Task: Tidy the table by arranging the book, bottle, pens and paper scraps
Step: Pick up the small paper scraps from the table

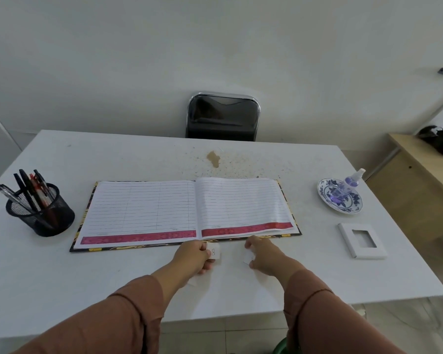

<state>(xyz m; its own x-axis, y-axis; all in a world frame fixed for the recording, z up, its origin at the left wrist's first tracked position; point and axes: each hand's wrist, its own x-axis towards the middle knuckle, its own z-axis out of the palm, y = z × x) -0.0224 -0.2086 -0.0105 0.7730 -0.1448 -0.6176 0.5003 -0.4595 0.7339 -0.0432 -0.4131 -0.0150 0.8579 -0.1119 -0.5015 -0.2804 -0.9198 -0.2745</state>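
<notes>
While the open book [187, 212] lies flat at the centre of the white desk [87, 277], both hands work just in front of its near edge. The left hand [193, 255] pinches a small paper scrap marked "8" [213, 252] between thumb and fingers. The right hand [265, 254] is closed on a second paper scrap [248, 258]. The two hands are near each other but apart. Pens [32, 190] stand in a black mesh holder [42, 215] at the left of the desk. A small spray bottle [347, 186] lies tilted on a blue-patterned plate [353, 205] at the right. A white frame plate [362, 240] lies nearer, below the patterned plate.
</notes>
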